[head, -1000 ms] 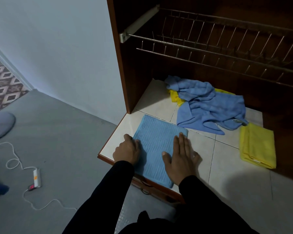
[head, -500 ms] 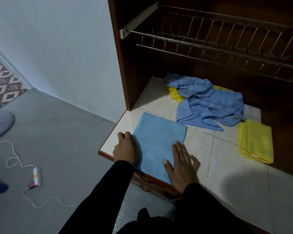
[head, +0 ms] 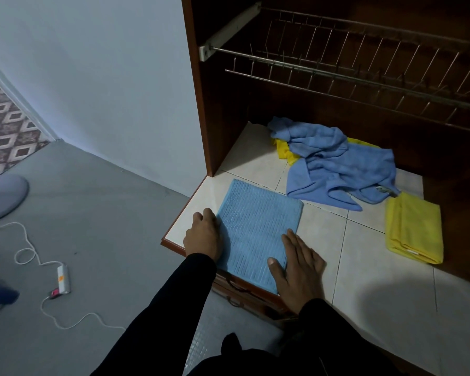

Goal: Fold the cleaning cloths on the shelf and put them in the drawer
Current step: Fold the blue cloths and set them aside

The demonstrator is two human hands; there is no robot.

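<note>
A light blue ribbed cloth lies folded flat at the front left corner of the tiled shelf. My left hand rests at its left edge with the fingers curled onto that edge. My right hand lies flat on the cloth's near right corner, fingers straight. Further back sits a crumpled blue cloth on top of a crumpled yellow cloth. A folded yellow cloth lies at the right. Below the shelf's front edge the drawer front shows, partly hidden by my arms.
A wire dish rack hangs above the shelf inside the brown cabinet. On the grey floor to the left lie a white power strip with its cord and a grey round base. The wall stands left of the cabinet.
My right hand has slid toward me along the cloth's right side to its near corner. My left hand stays at the left edge. The view has shifted slightly.
</note>
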